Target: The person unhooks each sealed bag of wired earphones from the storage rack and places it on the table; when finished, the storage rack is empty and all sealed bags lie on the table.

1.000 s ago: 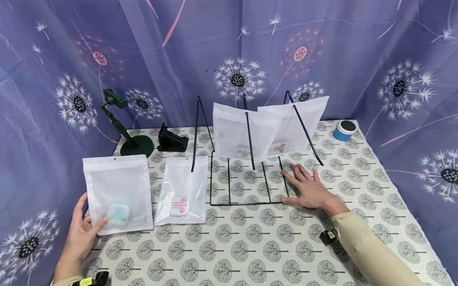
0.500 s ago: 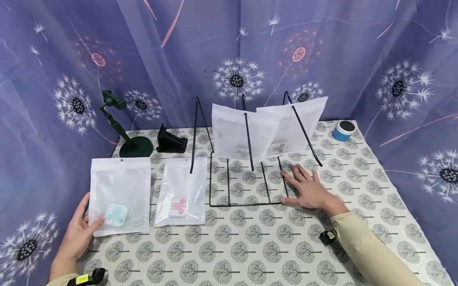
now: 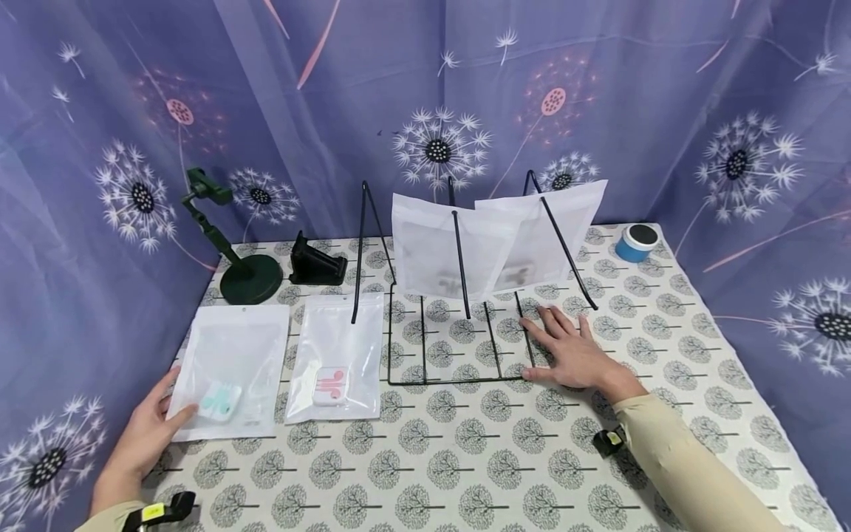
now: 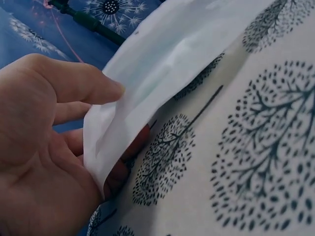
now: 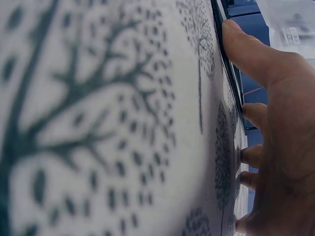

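Here, left hand (image 3: 142,437) pinching translucent pouch (image 3: 234,353), thin wire rack (image 3: 461,258)

There are four pouches (image 3: 233,340), one mint case (image 3: 221,400), one pink case (image 3: 329,386), one wire rack (image 3: 462,266), one green stand (image 3: 251,279), one black holder (image 3: 318,266), one blue jar (image 3: 631,252) and two hands (image 3: 573,360)

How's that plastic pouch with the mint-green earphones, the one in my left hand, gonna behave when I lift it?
Probably floppy: the plastic pouch bends where the left hand pinches it. Its weight likely sits low, with the mint-green earphones, so the top may droop. Its shiny surface could be slightly slippery.
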### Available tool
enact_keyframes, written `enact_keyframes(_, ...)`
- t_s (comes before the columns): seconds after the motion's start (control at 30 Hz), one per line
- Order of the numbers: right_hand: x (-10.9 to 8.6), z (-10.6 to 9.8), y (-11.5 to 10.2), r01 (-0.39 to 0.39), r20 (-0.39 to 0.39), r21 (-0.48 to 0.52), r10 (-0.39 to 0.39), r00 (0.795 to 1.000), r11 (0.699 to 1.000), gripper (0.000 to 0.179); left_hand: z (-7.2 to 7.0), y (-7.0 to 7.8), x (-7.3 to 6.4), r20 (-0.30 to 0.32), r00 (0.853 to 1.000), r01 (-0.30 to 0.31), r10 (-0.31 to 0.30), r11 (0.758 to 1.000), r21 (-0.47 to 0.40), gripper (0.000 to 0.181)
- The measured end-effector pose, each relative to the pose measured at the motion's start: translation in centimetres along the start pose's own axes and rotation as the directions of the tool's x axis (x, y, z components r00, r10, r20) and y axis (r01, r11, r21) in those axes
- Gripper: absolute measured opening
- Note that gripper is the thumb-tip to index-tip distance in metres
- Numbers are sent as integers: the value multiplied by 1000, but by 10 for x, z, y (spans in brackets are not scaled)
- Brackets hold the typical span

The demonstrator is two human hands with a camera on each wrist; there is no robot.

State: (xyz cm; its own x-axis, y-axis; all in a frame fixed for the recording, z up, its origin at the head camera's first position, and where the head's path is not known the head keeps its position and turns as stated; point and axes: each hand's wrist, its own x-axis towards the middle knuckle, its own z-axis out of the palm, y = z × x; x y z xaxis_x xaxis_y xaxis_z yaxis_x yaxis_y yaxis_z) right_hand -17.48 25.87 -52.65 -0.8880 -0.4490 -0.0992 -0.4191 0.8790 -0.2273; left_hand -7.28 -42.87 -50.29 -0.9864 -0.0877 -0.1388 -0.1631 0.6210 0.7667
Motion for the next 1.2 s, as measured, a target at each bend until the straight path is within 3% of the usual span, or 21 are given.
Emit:
enact_keyframes(0.3,0,1,-1,4,-6,-4,-4,1000,1000,99,0,4,1,21,997,78,-80,995,68,81)
enact_keyframes(0.63,0,-1,-2,6,-5,-1,-6,1000,1000,99,3,4,1,20,995,94,-95,993,72,82)
enact_keyframes(0.83,0,-1,-1,2,2,5,-2,1000,1000,100,2,5,3,-4,992,122,-123,978,168,79)
enact_keyframes(1.2,0,-1,0,0,1,10,0,1000,1000,100,4,6,1,-43,997,79,-70,958,277,72)
